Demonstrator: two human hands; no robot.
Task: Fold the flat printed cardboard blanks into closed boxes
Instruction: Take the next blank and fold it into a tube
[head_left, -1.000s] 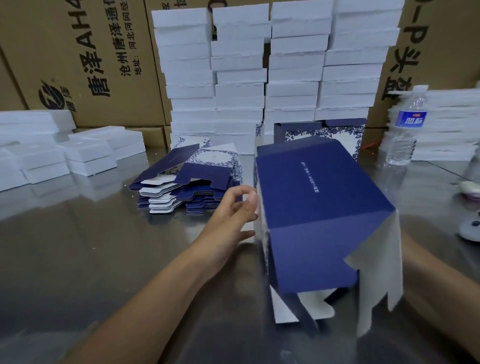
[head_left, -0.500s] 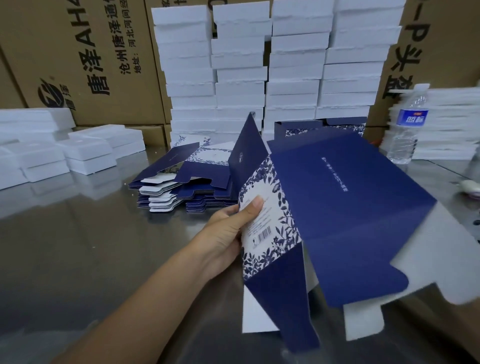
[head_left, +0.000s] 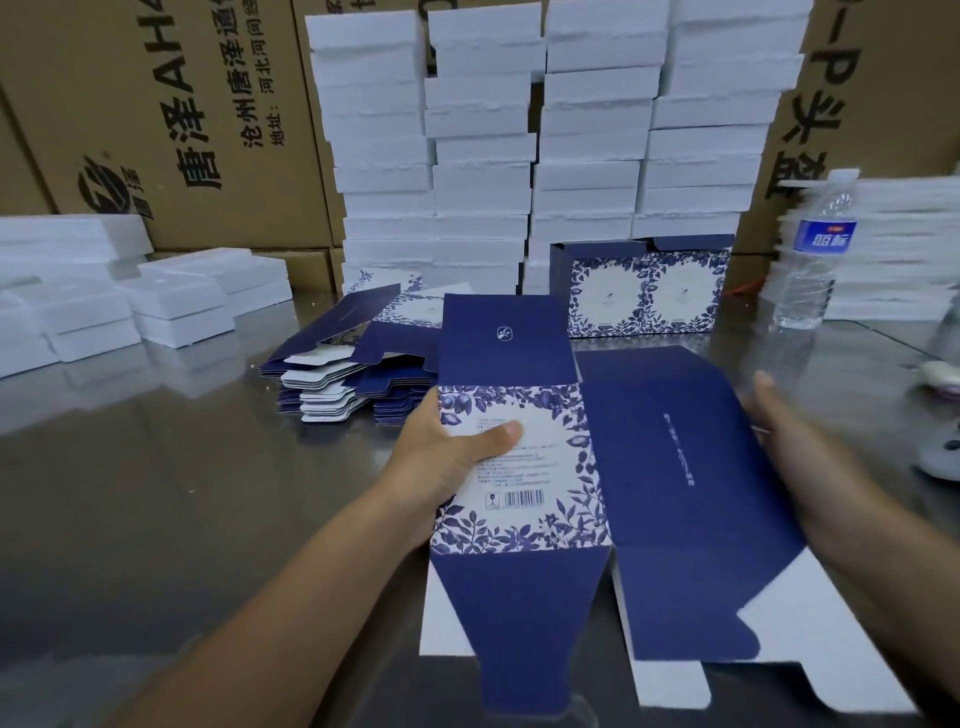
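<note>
I hold a blue printed box blank (head_left: 670, 467) spread almost flat in front of me, its floral barcode panel facing up and its end flaps hanging open. My left hand (head_left: 447, 457) grips the left edge, thumb pressed on the floral panel. My right hand (head_left: 795, 457) holds the right edge of the plain blue panel, fingers partly behind it. A stack of flat blanks (head_left: 353, 374) lies just beyond my left hand. Two folded blue boxes (head_left: 644, 291) stand at the back.
Tall piles of white boxes (head_left: 483, 156) and brown cartons (head_left: 171, 119) line the back. Low white boxes (head_left: 171, 301) sit at the left. A water bottle (head_left: 815, 249) stands at the right on the shiny steel table (head_left: 156, 493).
The blank, first held as a squared-up tube, has been opened out and turned so the floral panel faces me. My left thumb now lies on that panel and my right hand has come into view.
</note>
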